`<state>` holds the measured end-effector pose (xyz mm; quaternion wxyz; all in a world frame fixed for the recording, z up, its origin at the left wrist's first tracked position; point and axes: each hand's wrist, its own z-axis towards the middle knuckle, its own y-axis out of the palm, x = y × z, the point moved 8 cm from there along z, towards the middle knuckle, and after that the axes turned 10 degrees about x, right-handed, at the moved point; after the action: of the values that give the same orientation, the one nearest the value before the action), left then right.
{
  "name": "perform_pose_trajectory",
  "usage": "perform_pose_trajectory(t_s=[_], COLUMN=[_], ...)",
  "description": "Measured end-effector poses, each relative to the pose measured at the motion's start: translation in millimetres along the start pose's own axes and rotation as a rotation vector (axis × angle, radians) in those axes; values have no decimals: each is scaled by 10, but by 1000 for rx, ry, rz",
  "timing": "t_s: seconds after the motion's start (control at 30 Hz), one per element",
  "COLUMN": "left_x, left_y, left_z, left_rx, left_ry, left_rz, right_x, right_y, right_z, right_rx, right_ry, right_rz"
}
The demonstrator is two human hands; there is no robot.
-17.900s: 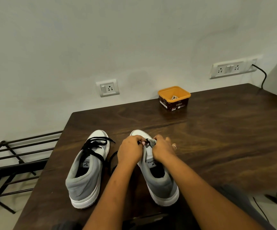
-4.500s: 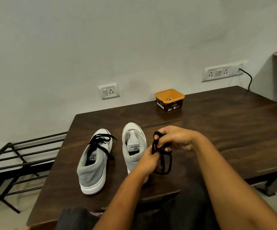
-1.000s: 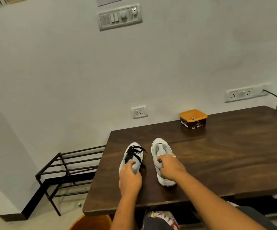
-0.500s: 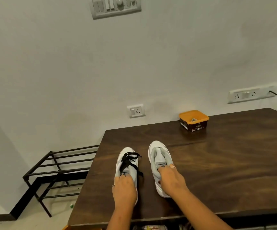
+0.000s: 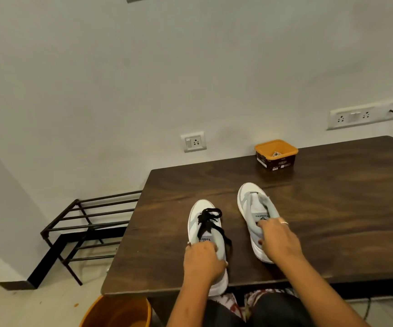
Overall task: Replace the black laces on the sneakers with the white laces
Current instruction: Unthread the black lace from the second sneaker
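Two grey-and-white sneakers stand toes away from me on the dark wooden table (image 5: 332, 208). The left sneaker (image 5: 203, 220) still carries its black lace (image 5: 208, 218), and its heel hangs at the table's front edge. My left hand (image 5: 202, 260) grips that sneaker's heel and collar. The right sneaker (image 5: 255, 208) has bare eyelets and no lace. My right hand (image 5: 278, 239) holds it round the collar, fingers curled inside the opening. No white lace is in sight.
An orange-rimmed tub (image 5: 276, 154) sits at the table's back edge below the wall sockets (image 5: 360, 115). A black metal rack (image 5: 91, 223) stands on the floor to the left. An orange bucket (image 5: 117, 312) sits under the table's front corner.
Both hands have drawn the sneakers toward me and apart; the left sneaker's heel now reaches the front edge. My view has tilted downward.
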<state>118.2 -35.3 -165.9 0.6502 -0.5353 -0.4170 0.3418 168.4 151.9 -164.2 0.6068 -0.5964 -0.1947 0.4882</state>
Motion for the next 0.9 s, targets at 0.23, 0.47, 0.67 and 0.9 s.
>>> perform_pose_trajectory(t_s=[0.23,0.47,0.67,0.9], left_x=[-95,-286,-372,-422], left_y=[-162,-69,21,61], left_z=[124,238,294,263], left_rx=[299,344,395,485], left_ry=[-109,-324,-319,-384], left_rz=[-495,-607,-461,-469], right_x=[-540,-1140,-978,-832], right_y=[-109,408,520,473], right_z=[98,162,159,254], right_rx=[81,-200,-39,-177], right_ry=[-164,-196,-87,-30], right_rz=[84,420,605,826])
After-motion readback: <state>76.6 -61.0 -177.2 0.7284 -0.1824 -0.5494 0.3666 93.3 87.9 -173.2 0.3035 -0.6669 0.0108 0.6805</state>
